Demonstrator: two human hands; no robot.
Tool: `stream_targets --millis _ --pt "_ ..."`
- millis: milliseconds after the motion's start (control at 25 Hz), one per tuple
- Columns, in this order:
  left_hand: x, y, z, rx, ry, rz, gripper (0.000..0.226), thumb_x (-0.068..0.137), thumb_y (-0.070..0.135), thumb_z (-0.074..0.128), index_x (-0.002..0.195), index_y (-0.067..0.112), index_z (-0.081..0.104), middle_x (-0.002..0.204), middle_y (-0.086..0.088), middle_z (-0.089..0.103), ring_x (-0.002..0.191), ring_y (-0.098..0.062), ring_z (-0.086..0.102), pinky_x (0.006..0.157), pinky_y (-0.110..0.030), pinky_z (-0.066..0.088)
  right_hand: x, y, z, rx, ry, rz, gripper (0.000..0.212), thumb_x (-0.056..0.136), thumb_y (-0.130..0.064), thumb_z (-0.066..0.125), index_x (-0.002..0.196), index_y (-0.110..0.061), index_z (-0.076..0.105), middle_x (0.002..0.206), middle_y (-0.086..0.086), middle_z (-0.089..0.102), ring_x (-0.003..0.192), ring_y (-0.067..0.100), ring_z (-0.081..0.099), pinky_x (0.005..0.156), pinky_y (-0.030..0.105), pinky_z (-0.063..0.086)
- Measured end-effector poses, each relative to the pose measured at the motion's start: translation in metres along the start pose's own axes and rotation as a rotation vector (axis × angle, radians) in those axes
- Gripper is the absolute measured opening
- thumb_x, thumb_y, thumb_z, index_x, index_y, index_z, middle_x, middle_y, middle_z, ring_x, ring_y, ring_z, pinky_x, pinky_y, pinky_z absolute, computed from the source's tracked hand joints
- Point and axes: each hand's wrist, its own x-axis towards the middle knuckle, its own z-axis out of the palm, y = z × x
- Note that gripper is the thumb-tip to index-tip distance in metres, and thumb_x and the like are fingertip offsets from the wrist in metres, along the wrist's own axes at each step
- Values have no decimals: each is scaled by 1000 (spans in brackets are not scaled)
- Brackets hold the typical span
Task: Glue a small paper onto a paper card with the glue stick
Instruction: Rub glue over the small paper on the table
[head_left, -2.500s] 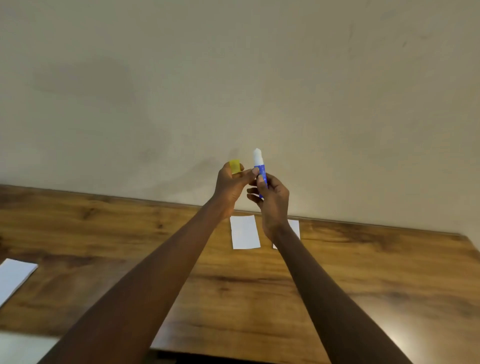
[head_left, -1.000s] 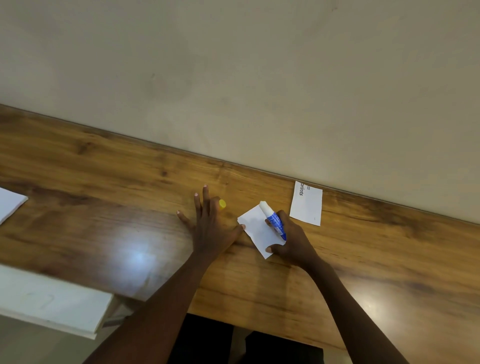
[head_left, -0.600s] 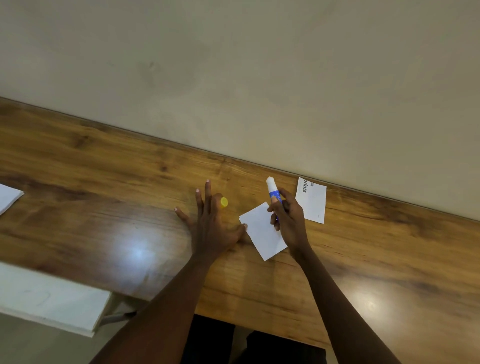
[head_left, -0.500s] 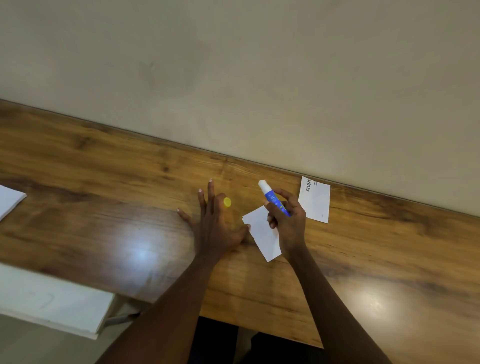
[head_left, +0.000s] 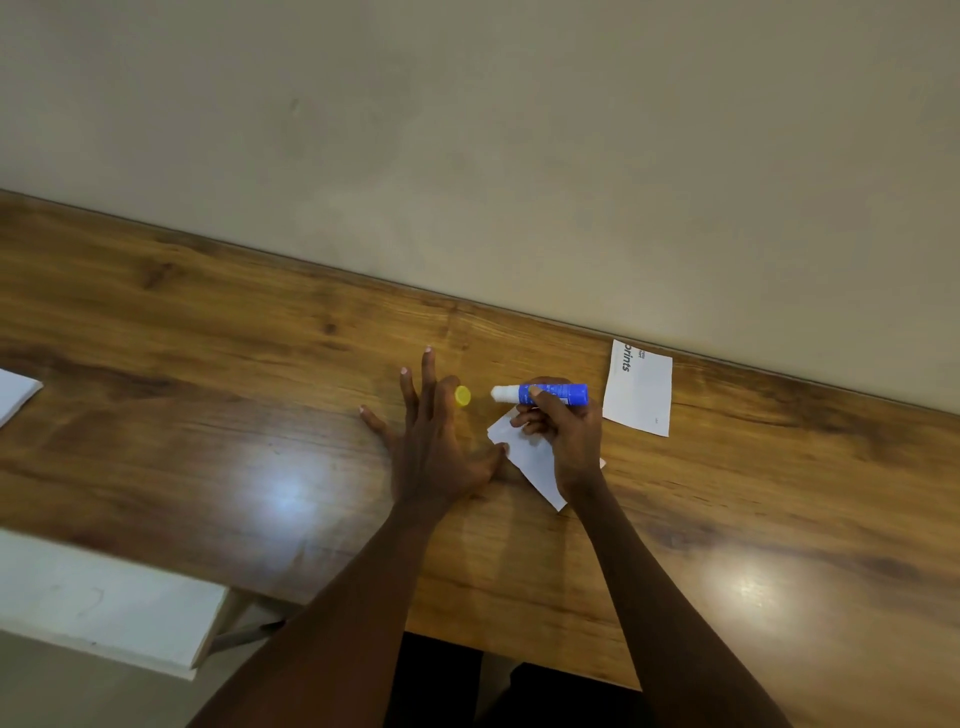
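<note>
Step in hand: gluing, judged as the spreading of glue on the small paper (head_left: 531, 463); cap is off. Right hand (head_left: 566, 441) has fingers and thumb curled round the glue stick (head_left: 548, 394), held near level, white tip pointing left, over the paper's far corner; tip looks lifted clear, though contact cannot be told for sure. Left hand (head_left: 434, 441) lies flat on the table (head_left: 234, 395), fingers straight and spread wide, holding nothing; thumb reaches the paper's left edge, seemingly pinning it. Small paper lies skewed, partly under the right hand; paper card (head_left: 640, 389), with print along one edge, lies apart to the right, near the wall. Which sheet is card and which is paper is my reading, not certain. Next move calls for: tip down onto the paper, strokes across it while the thumb keeps it from sliding; then the sheet turned and pressed on the card. Count: glue stick, one; yellow cap (head_left: 462, 396), one, just beside the left forefinger; paper pieces at work, two; white sheet (head_left: 15, 395) at far left edge, one.
</note>
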Motion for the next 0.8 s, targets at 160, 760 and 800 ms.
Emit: stream_targets --millis 160,760,800 --pt "0 0 1 3 -11 0 86 61 55 70 122 30 14 147 5 -12 136 -26 -13 98 -72 -10 -2 2 -1 -205 -65 -65 23 77 4 60 74 -18 54 67 3 55 48 -1 54 46 9 43" --pt "0 -3 2 -6 -11 13 83 59 63 57 122 29 15 147 5 -15 138 -28 -11 100 -68 -11 -5 3 -4 -284 -80 -47 20 80 1 58 71 -17 56 56 5 54 40 1 52 44 10 43" --pt "0 -2 2 -10 -13 11 83 59 62 57 122 29 14 147 5 -15 138 -28 -11 100 -68 -11 -5 4 -4 -298 -76 -47 21 79 1 59 70 -17 55 57 4 54 40 0 53 44 9 43"
